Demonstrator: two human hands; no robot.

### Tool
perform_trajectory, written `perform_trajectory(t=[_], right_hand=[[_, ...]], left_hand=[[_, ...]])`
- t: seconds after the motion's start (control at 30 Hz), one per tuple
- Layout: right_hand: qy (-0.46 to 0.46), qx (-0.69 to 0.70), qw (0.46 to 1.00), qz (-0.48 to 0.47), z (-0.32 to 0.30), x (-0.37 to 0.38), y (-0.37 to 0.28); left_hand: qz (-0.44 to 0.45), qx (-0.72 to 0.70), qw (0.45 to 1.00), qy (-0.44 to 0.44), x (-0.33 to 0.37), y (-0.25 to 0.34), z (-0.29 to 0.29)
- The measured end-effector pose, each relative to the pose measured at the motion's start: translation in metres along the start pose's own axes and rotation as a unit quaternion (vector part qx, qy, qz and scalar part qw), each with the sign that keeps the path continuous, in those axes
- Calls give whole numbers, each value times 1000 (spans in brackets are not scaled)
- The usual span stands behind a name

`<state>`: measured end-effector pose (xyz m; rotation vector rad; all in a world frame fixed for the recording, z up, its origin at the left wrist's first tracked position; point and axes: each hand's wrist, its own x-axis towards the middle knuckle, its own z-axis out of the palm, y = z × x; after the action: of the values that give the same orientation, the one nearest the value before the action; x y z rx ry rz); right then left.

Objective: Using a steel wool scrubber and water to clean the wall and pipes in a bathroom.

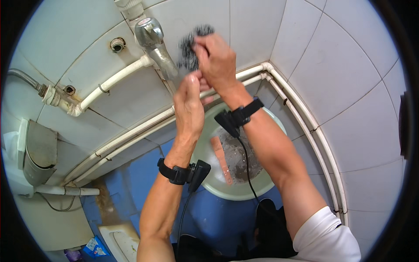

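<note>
My right hand [217, 61] is raised in front of the tiled wall, closed on a dark grey, speckled cloth [188, 54] that is blurred by motion. My left hand [189, 102] is just below it, touching or almost touching, its fingers curled in; what they hold, if anything, is hidden. The chrome tap [150, 34] is to the left of the cloth, its spout close by. Below my hands is a pale green basin [244, 197] of sudsy water. An orange-pink, long-handled tool [220, 157] lies in it, beside dark grey, murky contents [240, 157].
White pipes [122, 143] run low along the walls and round the corner. A bent pipe [118, 78] leads to the tap. A grey-lidded white fixture [39, 150] stands at left, with a blue packet [96, 247] below. The floor [142, 179] is blue. Cables hang from both wrist straps.
</note>
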<state>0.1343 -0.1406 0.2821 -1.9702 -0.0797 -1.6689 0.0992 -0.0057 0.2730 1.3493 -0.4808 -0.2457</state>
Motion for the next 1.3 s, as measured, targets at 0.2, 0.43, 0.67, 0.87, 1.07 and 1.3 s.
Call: perform_trajectory(t=[0.2, 0.43, 0.67, 0.87, 1.07, 1.3], right_hand=[[-26, -31, 999, 32, -8, -53, 25], [15, -9, 999, 51, -14, -16, 26], [-16, -21, 995, 96, -14, -72, 44], [-39, 34, 998, 33, -9, -20, 13], [72, 64, 994, -50, 14, 44, -20], [-54, 52, 997, 23, -3, -12, 5]], left_hand=[[-34, 38, 999, -4, 10, -16, -1], [-43, 48, 997, -40, 22, -12, 13], [-124, 82, 987, -59, 32, -33, 2], [6, 37, 999, 5, 21, -18, 10], [165, 24, 983, 83, 14, 36, 37], [-82, -15, 995, 51, 20, -8, 6]])
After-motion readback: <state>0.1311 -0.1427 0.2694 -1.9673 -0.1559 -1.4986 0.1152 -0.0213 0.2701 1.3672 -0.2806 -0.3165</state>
